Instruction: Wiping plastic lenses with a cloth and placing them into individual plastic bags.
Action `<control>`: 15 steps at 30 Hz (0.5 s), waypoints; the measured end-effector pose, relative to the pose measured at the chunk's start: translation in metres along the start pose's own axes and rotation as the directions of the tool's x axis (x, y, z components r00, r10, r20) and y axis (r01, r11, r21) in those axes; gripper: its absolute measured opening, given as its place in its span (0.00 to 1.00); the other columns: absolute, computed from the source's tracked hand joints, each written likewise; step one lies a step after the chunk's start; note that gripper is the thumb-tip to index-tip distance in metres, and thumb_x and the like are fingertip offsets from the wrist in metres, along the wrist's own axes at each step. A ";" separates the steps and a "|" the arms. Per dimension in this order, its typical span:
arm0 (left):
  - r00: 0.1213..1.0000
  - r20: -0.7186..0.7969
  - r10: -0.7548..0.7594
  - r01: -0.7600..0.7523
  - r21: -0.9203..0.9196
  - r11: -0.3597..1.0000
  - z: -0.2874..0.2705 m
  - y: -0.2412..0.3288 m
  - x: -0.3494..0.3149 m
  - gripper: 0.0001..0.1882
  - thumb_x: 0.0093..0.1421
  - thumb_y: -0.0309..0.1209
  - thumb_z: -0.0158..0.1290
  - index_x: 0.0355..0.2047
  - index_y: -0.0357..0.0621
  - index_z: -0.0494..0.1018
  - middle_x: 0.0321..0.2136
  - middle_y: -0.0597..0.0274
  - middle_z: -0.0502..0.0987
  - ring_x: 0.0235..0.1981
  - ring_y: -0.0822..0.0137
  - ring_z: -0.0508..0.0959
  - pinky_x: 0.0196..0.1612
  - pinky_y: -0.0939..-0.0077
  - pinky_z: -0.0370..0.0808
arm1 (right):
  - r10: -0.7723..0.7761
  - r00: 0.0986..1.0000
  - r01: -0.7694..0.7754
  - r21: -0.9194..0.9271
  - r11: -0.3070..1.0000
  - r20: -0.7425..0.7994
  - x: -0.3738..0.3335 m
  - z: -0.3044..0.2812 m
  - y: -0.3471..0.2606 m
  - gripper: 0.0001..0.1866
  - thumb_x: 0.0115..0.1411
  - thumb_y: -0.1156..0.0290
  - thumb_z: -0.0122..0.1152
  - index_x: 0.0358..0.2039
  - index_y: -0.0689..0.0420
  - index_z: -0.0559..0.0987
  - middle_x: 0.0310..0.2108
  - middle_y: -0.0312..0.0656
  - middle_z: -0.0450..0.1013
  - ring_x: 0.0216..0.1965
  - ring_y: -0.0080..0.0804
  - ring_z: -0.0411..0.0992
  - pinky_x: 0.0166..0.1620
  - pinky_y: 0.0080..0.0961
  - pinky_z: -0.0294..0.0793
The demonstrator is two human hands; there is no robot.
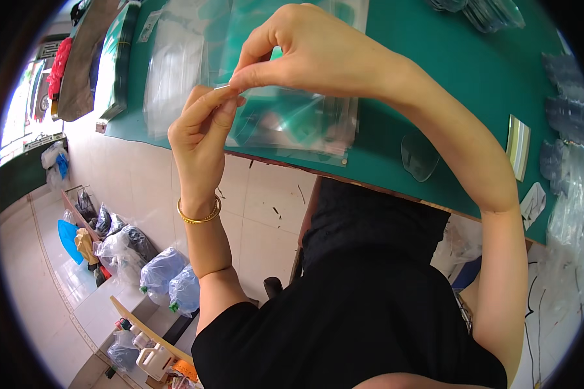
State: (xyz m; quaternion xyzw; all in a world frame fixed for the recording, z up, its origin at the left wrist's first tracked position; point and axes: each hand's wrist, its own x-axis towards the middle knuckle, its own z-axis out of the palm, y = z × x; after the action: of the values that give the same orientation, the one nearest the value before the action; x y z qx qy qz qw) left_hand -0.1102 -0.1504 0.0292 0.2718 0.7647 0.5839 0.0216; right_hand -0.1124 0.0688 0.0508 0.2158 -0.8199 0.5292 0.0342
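Observation:
My left hand (198, 133), with a gold bangle at its wrist, is closed, its thumb pressed to the fingers. Against those fingertips my right hand (298, 55) makes a pinch from above. A sliver of something thin and pale shows where the fingertips meet, too small to name. Both hands are raised over the front edge of a green table (389, 126). Beneath them lies a pile of clear plastic sheets (311, 126), partly covered by my right hand. To its left rests another pile of clear film (172, 78).
A tall stack of sheets (113, 68) stands at the table's left end. A clear rounded piece (420, 157) lies near the front edge, with a pale strip (518, 148) farther right. Clear bundles (490, 14) lie at the far right. Filled plastic bags (162, 269) sit at lower left.

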 end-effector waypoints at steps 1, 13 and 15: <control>0.999 0.015 -0.031 0.031 -0.025 0.999 0.002 0.002 0.000 0.11 0.64 0.21 0.54 0.46 0.32 0.77 0.33 0.64 0.75 0.35 0.75 0.74 0.39 0.84 0.69 | -0.008 1.000 0.007 -0.031 0.999 -0.021 -0.001 0.001 0.000 0.08 0.46 0.68 0.65 0.23 0.60 0.84 0.19 0.41 0.75 0.21 0.33 0.72 0.29 0.27 0.70; 0.920 -0.074 -0.385 0.392 0.119 0.912 -0.033 -0.021 -0.016 0.21 0.63 0.23 0.54 0.57 0.36 0.72 0.35 0.67 0.75 0.35 0.76 0.73 0.46 0.80 0.69 | 0.401 0.635 -0.216 0.346 0.913 -0.661 -0.058 -0.096 0.042 0.14 0.68 0.66 0.56 0.30 0.61 0.81 0.26 0.30 0.73 0.27 0.15 0.66 0.33 0.13 0.65; 0.960 -0.248 -0.127 0.234 0.470 0.851 -0.027 -0.012 -0.017 0.23 0.62 0.25 0.56 0.58 0.36 0.71 0.37 0.66 0.76 0.37 0.75 0.73 0.46 0.79 0.69 | 0.344 0.602 -0.173 0.303 0.937 -0.720 -0.067 -0.104 0.026 0.13 0.67 0.66 0.57 0.31 0.61 0.81 0.26 0.30 0.73 0.27 0.14 0.65 0.33 0.12 0.64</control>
State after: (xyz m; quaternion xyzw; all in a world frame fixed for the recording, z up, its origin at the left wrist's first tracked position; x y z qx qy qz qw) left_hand -0.1100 -0.1833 0.0221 0.1324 0.9087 0.3889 -0.0739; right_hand -0.0800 0.1906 0.0548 -0.1471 -0.6924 0.6497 0.2772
